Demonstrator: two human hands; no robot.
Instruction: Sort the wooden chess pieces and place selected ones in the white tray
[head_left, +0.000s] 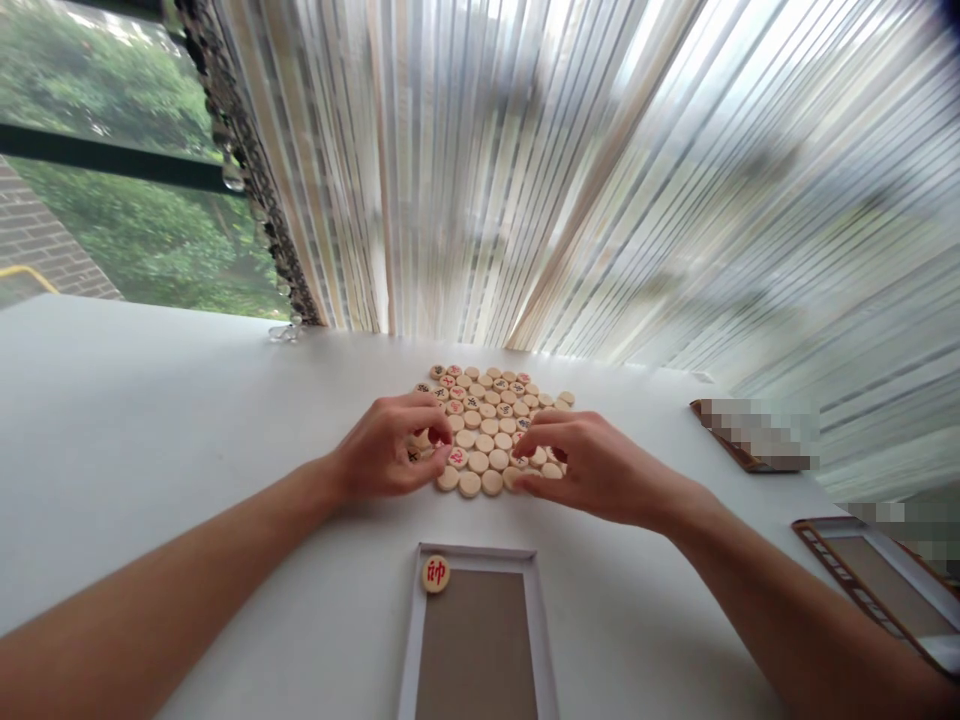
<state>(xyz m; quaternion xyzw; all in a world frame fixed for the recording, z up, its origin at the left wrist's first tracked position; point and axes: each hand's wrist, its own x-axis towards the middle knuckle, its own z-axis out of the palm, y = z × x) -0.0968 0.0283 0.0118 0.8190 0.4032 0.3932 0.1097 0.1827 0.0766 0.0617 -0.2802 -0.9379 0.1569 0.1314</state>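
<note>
Our hands hover in a low arch on either side of the discs [469,484], which lie packed together on the worktop [225,420] just beyond the far edge of the tray [487,560]. We have the left hand [394,445] at the near left of the group, thumb and forefinger curled until their tips almost meet; we cannot tell whether a disc is pinched between them. With the right hand [581,460] we keep a wider gap, thumb and fingers well parted, discs showing in the space; its tips look close to the group's near right part, though we cannot tell whether they touch. One lone disc [436,574], its red sign facing up, sits at the tray's far left corner; whether it rests on the rim or the floor is unclear to us. From our hands it lies back towards us, below the group, and of the two the left is nearer. Being round, the discs offer us no long axis, so we judge that only direction counts: the tray's own long axis runs away from us, straight towards the group, and its far edge spans the gap between our hands. Some discs beyond the tray show red or dark signs; many look blank.
</note>
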